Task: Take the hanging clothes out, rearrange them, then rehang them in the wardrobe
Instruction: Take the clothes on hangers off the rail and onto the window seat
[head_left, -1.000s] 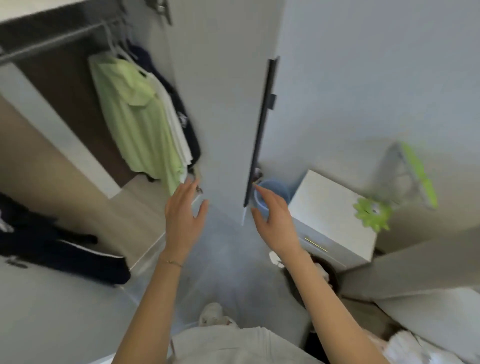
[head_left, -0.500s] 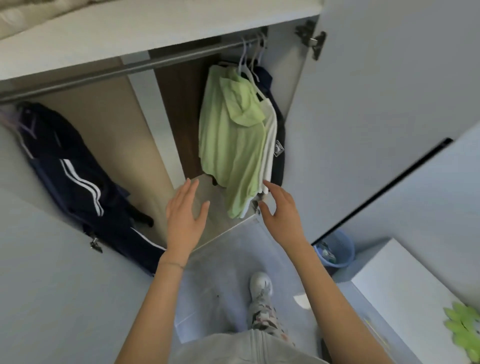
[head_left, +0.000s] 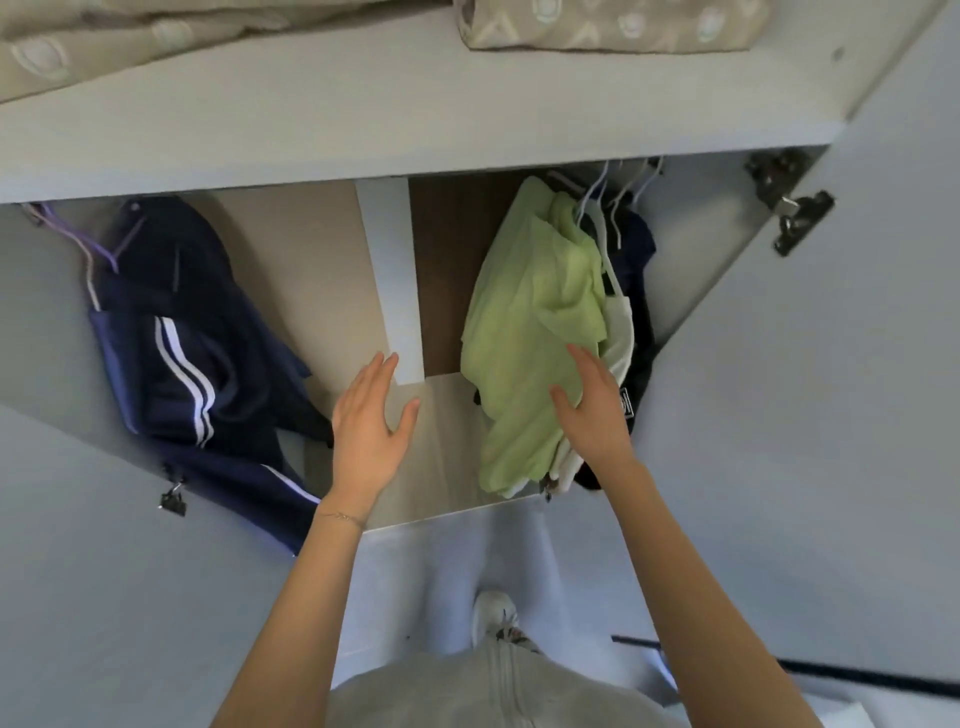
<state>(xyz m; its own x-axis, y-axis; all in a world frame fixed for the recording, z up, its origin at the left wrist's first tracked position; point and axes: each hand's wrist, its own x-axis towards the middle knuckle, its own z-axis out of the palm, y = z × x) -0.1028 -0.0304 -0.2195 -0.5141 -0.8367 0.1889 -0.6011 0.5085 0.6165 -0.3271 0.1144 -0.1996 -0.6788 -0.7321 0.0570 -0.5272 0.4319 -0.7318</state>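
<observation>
The wardrobe stands open before me. At its right a light green shirt (head_left: 530, 332) hangs on a white hanger, with a white garment (head_left: 621, 332) and a dark navy garment (head_left: 640, 270) behind it. A navy track jacket with white stripes (head_left: 182, 338) hangs at the left on a purple hanger. My right hand (head_left: 589, 405) reaches up with straight fingers in front of the green shirt's lower part; contact is unclear. My left hand (head_left: 369, 421) is raised, fingers spread, over the wardrobe floor and holds nothing.
A white shelf (head_left: 363, 119) above the rail carries folded beige bedding (head_left: 613, 26). The right door (head_left: 831, 364) is swung open, its metal hinge (head_left: 789, 208) showing. A white divider strip (head_left: 395, 275) runs down the back panel. My foot (head_left: 493, 618) stands on the pale floor.
My view has swung left from the door edge to face the wardrobe interior. Both hands have risen toward the clothes, the right one coming in front of the green shirt.
</observation>
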